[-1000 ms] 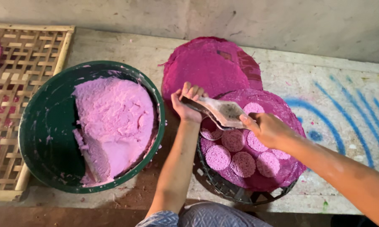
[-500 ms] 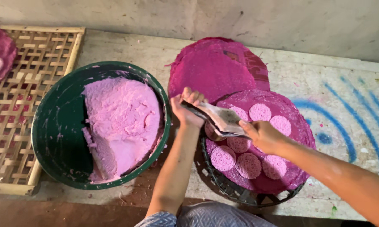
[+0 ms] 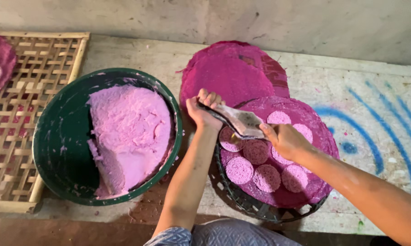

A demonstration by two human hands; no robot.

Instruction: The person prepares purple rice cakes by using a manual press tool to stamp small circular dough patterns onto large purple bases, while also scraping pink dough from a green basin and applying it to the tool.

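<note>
My left hand is closed around one end of a flat metal scraper, and my right hand grips the other end, so the blade is held between both hands over the near-left part of a round woven tray. A pink cloth covers the tray, and on it lie flat round pink discs, close together, some touching, some partly hidden under my right hand and the scraper. Behind the tray, towards the wall, is a stack of darker pink round mats, with the tray's far edge overlapping it. To the left of my left arm stands a big green basin on the concrete floor; a thick mass of pale pink dough fills its right half, with a cut face on its left side. Further left, touching the basin, a bamboo lattice rack lies flat, with another pink-covered piece at its far left corner
</note>
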